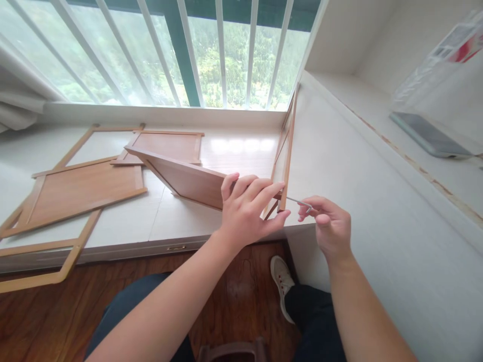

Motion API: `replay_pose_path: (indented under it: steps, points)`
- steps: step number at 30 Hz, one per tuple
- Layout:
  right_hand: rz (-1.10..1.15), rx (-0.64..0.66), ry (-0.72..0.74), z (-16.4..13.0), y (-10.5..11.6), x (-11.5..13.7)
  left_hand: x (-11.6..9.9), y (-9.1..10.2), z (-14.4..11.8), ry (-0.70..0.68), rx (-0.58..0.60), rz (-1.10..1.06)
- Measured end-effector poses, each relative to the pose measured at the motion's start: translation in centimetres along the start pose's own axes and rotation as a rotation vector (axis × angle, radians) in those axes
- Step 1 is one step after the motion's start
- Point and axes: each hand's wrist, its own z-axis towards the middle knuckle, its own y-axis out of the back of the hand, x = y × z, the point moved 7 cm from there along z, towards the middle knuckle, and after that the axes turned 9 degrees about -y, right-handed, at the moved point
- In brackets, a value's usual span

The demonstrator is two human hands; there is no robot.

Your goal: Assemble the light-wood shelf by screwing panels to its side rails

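Observation:
My left hand [247, 208] is wrapped over the end of a tilted wooden panel [184, 178], where it meets an upright wooden frame [290, 146]. Its fingers and thumb grip the joint, hiding part of it. From the outer side of the frame a thin metal Allen key [296, 200] sticks out to the right. My right hand [334, 223] has its fingers at the bent end of that key, with the thumb below. The key's far tip is out of sight at the frame.
On the white window ledge [158, 221] lie another wooden panel [86, 191], a smaller panel [169, 146] and a wooden frame [81, 236] jutting past the edge. A white wall [377, 216] rises close on the right. A phone [428, 133] rests on the shelf there.

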Motion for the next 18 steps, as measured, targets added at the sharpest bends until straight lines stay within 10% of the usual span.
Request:
replay_pose_path:
  steps: [7,18]
  points:
    - [-0.224,-0.202,0.014,1.0,5.1,5.2,0.0,0.6,0.3,-0.021,-0.056,-0.015]
    - [-0.319,-0.067,0.057,0.1,-0.8,2.8,0.1,0.9,0.4,-0.005,-0.022,-0.033]
